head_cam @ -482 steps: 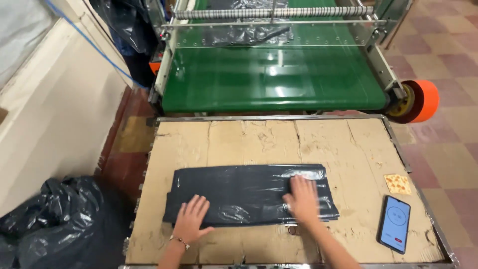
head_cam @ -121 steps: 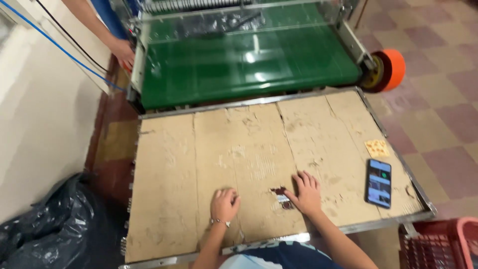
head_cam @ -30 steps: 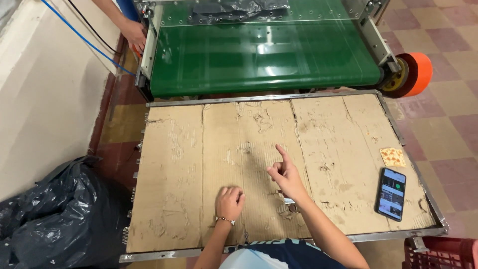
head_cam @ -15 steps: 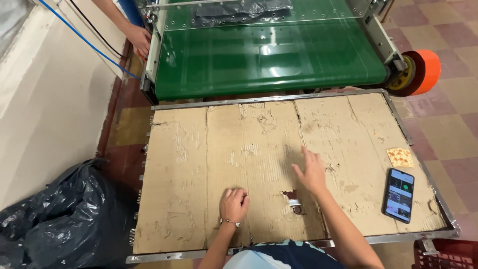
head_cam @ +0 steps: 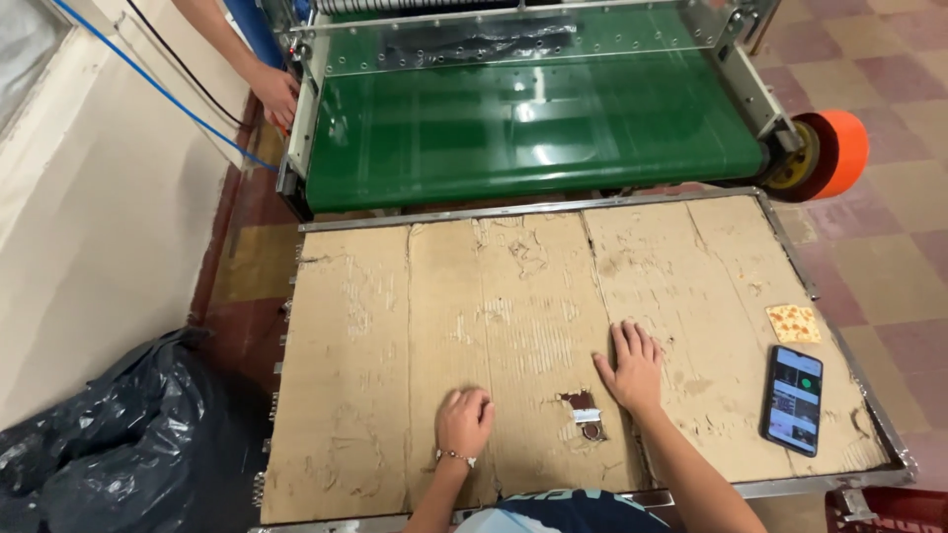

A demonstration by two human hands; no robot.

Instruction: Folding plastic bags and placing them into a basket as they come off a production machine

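Observation:
My left hand (head_cam: 464,421) rests as a loose fist on the worn cardboard-covered table (head_cam: 395,326), near its front edge. My right hand (head_cam: 632,367) lies flat with fingers spread on the cardboard, a little to the right. Neither hand holds anything. Between them sits a small dark torn patch (head_cam: 585,415) with a strip of tape. A phone (head_cam: 792,399) with a lit screen lies at the right front, and a small orange-patterned square (head_cam: 793,323) lies just beyond it.
A green conveyor belt (head_cam: 533,128) runs behind the table, with dark plastic film (head_cam: 474,44) at its far end and an orange roller (head_cam: 837,153) at right. Another person's hand (head_cam: 275,94) touches the machine's left side. Black plastic bags (head_cam: 99,444) lie on the floor at left.
The black plastic sheet I was pressing on the table is gone. In the last second my right hand came down from a raised, pointing pose to lie flat; the left fist stayed put.

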